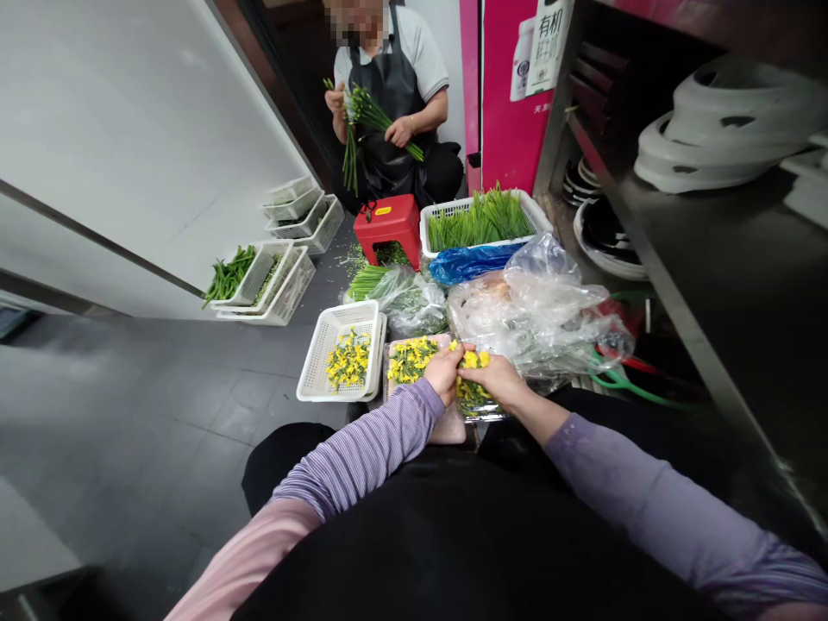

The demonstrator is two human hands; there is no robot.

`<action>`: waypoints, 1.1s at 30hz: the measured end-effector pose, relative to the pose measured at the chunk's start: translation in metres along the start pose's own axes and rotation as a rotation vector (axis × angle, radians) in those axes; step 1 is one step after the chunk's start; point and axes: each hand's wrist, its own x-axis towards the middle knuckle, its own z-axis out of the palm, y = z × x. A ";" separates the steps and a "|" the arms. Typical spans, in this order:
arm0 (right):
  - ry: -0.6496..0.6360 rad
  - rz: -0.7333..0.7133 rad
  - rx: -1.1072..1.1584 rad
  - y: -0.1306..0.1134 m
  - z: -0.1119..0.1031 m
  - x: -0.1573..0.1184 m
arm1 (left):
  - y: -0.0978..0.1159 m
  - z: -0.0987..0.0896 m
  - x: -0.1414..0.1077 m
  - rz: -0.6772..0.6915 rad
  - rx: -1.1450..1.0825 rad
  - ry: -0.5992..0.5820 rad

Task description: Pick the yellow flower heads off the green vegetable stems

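Note:
Both my hands meet over the packs of yellow flowers in front of me. My left hand is closed, its fingertips at some yellow blossoms; what it pinches is too small to name. Closed as well, my right hand touches yellow flowers beside it, and its grip is partly hidden. Under and left of my left hand, more yellow flowers lie on a pale pink tray. To the left stands a white perforated basket holding loose yellow flowers.
Bagged greens and clear plastic bags lie beyond my hands. Behind them are a basket of green stems and a red stool. A person holds green stems opposite. Metal shelving with dishes flanks the right; stacked baskets stand left.

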 end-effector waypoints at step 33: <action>-0.032 -0.119 -0.456 -0.019 -0.045 0.008 | 0.018 -0.028 0.014 -0.152 0.896 -0.238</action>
